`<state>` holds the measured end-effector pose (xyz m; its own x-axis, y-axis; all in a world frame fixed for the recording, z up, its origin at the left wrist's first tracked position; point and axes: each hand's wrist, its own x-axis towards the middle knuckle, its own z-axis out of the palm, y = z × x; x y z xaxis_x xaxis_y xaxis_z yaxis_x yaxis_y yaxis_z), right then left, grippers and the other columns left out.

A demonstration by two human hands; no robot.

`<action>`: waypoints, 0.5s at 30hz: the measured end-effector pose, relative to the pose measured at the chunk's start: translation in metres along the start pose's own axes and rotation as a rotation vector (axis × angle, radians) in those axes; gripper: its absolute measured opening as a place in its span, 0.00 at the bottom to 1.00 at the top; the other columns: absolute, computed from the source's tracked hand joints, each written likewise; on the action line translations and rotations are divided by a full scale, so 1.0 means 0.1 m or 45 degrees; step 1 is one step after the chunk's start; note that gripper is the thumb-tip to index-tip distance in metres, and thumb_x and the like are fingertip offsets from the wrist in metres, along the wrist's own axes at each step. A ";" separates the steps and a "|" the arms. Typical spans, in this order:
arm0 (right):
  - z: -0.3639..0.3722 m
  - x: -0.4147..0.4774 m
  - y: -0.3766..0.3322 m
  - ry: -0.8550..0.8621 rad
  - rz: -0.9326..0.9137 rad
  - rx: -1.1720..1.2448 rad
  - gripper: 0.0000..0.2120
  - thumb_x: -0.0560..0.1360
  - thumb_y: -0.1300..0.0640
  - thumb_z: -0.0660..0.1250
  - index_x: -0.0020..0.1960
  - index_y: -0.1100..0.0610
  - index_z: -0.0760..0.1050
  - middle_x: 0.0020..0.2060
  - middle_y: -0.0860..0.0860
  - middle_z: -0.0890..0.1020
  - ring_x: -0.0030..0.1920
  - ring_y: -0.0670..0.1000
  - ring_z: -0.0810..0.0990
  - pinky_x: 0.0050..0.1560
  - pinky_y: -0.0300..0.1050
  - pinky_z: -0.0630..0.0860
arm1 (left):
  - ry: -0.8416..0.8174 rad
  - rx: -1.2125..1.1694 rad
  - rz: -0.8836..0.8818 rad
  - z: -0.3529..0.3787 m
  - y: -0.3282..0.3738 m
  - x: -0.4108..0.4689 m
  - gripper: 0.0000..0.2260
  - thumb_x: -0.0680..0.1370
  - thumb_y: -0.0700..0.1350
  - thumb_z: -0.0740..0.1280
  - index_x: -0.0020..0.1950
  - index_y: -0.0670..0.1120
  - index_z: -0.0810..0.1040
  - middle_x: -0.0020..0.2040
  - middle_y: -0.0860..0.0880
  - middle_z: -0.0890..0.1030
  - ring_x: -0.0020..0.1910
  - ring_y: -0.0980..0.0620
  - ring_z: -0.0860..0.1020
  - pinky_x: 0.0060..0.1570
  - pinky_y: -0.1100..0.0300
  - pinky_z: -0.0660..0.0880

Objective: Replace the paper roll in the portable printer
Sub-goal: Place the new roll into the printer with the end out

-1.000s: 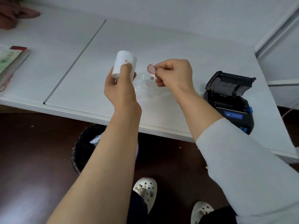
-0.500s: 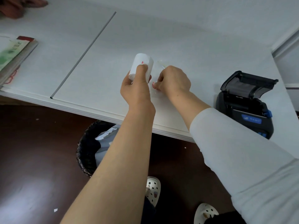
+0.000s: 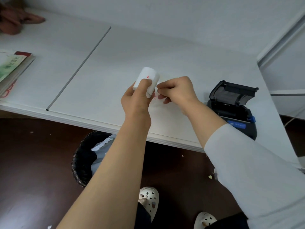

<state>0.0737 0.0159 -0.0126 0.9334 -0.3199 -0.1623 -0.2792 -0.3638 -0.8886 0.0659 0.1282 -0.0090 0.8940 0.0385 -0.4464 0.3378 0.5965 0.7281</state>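
Observation:
A white paper roll (image 3: 147, 77) with a small red mark is held upright and tilted above the white desk (image 3: 102, 66), gripped in my left hand (image 3: 137, 98). My right hand (image 3: 176, 89) touches the roll's lower right side, its fingers pinched on a thin clear wrapper with red print (image 3: 156, 96). The black portable printer (image 3: 231, 106) with a blue label stands at the right on the desk, its lid open and the paper bay showing no roll.
A dark groove (image 3: 79, 68) runs across the desk on the left. A stack of booklets (image 3: 13, 66) lies at the far left and a reddish cloth (image 3: 14, 20) at the back left. Below the desk edge stands a black waste bin (image 3: 85, 159).
My right hand, which held a small red-edged sticker apart from the roll, has come in against the roll. Both hands sit lower and closer together over the desk.

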 end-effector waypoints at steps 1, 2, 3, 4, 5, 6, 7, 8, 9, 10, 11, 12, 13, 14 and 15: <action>-0.05 -0.06 0.00 0.012 0.019 0.124 0.08 0.71 0.70 0.67 0.48 0.65 0.80 0.39 0.60 0.82 0.32 0.52 0.82 0.28 0.37 0.77 | -0.030 -0.001 -0.025 0.02 -0.01 -0.03 0.05 0.71 0.37 0.69 0.46 0.38 0.78 0.41 0.45 0.78 0.40 0.48 0.79 0.39 0.62 0.79; -0.09 -0.11 0.00 0.031 0.036 0.223 0.07 0.70 0.70 0.67 0.47 0.64 0.80 0.39 0.59 0.82 0.31 0.50 0.82 0.28 0.37 0.77 | -0.064 0.005 -0.050 0.04 -0.02 -0.07 0.04 0.72 0.37 0.69 0.45 0.37 0.78 0.41 0.44 0.78 0.40 0.47 0.79 0.41 0.62 0.80; -0.13 -0.16 0.00 0.066 0.062 0.329 0.06 0.71 0.69 0.67 0.46 0.63 0.80 0.39 0.58 0.82 0.31 0.49 0.82 0.28 0.37 0.77 | -0.099 0.002 -0.079 0.06 -0.03 -0.11 0.03 0.72 0.37 0.68 0.43 0.37 0.78 0.41 0.44 0.78 0.39 0.47 0.79 0.41 0.61 0.80; -0.18 -0.22 -0.02 0.101 0.111 0.456 0.05 0.71 0.68 0.67 0.45 0.62 0.80 0.38 0.57 0.82 0.31 0.49 0.83 0.28 0.38 0.77 | -0.131 -0.002 -0.104 0.08 -0.04 -0.14 0.03 0.73 0.37 0.68 0.41 0.38 0.77 0.40 0.44 0.78 0.37 0.48 0.79 0.41 0.61 0.80; -0.23 -0.28 -0.03 0.114 0.178 0.589 0.04 0.72 0.66 0.67 0.45 0.62 0.80 0.37 0.57 0.82 0.32 0.50 0.83 0.30 0.39 0.78 | -0.153 -0.015 -0.135 0.11 -0.06 -0.17 0.03 0.73 0.38 0.68 0.41 0.38 0.77 0.39 0.44 0.78 0.37 0.48 0.79 0.41 0.61 0.80; -0.27 -0.35 -0.04 0.099 0.238 0.688 0.05 0.72 0.63 0.66 0.46 0.62 0.80 0.37 0.56 0.82 0.35 0.52 0.83 0.32 0.41 0.78 | -0.164 -0.011 -0.157 0.12 -0.08 -0.18 0.04 0.73 0.40 0.68 0.42 0.39 0.77 0.40 0.44 0.78 0.38 0.48 0.79 0.42 0.61 0.80; -0.32 -0.42 -0.04 0.068 0.282 0.731 0.07 0.73 0.61 0.65 0.47 0.62 0.79 0.38 0.56 0.82 0.37 0.53 0.82 0.35 0.43 0.79 | -0.170 0.009 -0.176 0.14 -0.11 -0.19 0.05 0.73 0.42 0.68 0.44 0.39 0.77 0.41 0.44 0.78 0.39 0.48 0.79 0.42 0.62 0.79; -0.36 -0.50 -0.03 0.042 0.309 0.740 0.09 0.73 0.58 0.65 0.48 0.61 0.79 0.39 0.56 0.82 0.39 0.53 0.82 0.37 0.44 0.78 | -0.179 0.051 -0.178 0.15 -0.14 -0.19 0.07 0.73 0.43 0.68 0.46 0.40 0.77 0.42 0.45 0.77 0.39 0.50 0.78 0.41 0.63 0.78; -0.41 -0.58 0.00 0.031 0.321 0.757 0.10 0.73 0.55 0.65 0.49 0.60 0.80 0.40 0.56 0.82 0.39 0.53 0.82 0.37 0.45 0.78 | -0.200 0.094 -0.178 0.17 -0.17 -0.21 0.09 0.73 0.45 0.69 0.48 0.40 0.78 0.45 0.45 0.76 0.39 0.51 0.76 0.39 0.64 0.76; -0.46 -0.64 0.02 0.032 0.329 0.791 0.12 0.74 0.53 0.64 0.50 0.59 0.79 0.41 0.57 0.82 0.39 0.53 0.82 0.37 0.44 0.78 | -0.234 0.143 -0.162 0.20 -0.20 -0.23 0.10 0.73 0.45 0.69 0.50 0.41 0.78 0.47 0.45 0.76 0.40 0.52 0.76 0.38 0.65 0.76; -0.52 -0.69 0.03 0.045 0.337 0.835 0.12 0.74 0.51 0.63 0.50 0.58 0.79 0.42 0.58 0.81 0.38 0.53 0.81 0.36 0.44 0.79 | -0.279 0.182 -0.149 0.23 -0.23 -0.27 0.08 0.73 0.44 0.69 0.49 0.41 0.78 0.49 0.46 0.76 0.40 0.53 0.77 0.38 0.66 0.76; -0.58 -0.73 0.03 0.079 0.342 0.862 0.13 0.75 0.50 0.62 0.49 0.58 0.79 0.42 0.58 0.80 0.38 0.53 0.81 0.36 0.44 0.79 | -0.329 0.235 -0.124 0.27 -0.26 -0.30 0.05 0.74 0.43 0.69 0.47 0.42 0.79 0.47 0.47 0.78 0.40 0.53 0.77 0.40 0.65 0.77; -0.65 -0.76 0.04 0.135 0.342 0.851 0.13 0.75 0.50 0.62 0.49 0.57 0.79 0.44 0.58 0.80 0.40 0.53 0.81 0.36 0.44 0.79 | -0.380 0.298 -0.103 0.30 -0.29 -0.35 0.02 0.74 0.41 0.68 0.44 0.43 0.79 0.43 0.49 0.79 0.40 0.53 0.78 0.42 0.64 0.77; -0.72 -0.77 0.05 0.205 0.333 0.800 0.13 0.74 0.49 0.63 0.50 0.56 0.79 0.45 0.57 0.80 0.42 0.52 0.81 0.37 0.43 0.78 | -0.427 0.377 -0.078 0.33 -0.31 -0.39 0.02 0.74 0.40 0.68 0.42 0.45 0.79 0.39 0.51 0.80 0.40 0.53 0.78 0.43 0.63 0.78; -0.80 -0.79 0.06 0.269 0.306 0.727 0.13 0.73 0.48 0.64 0.51 0.55 0.79 0.47 0.56 0.81 0.45 0.51 0.80 0.37 0.43 0.78 | -0.478 0.440 -0.068 0.37 -0.33 -0.43 0.03 0.74 0.39 0.68 0.41 0.45 0.80 0.38 0.51 0.80 0.41 0.53 0.78 0.45 0.61 0.79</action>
<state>-0.0199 -0.0308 0.0287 0.7794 -0.5206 -0.3486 -0.2568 0.2421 -0.9356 0.0266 0.0772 0.0052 0.8956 -0.3133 -0.3159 0.4065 0.2876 0.8672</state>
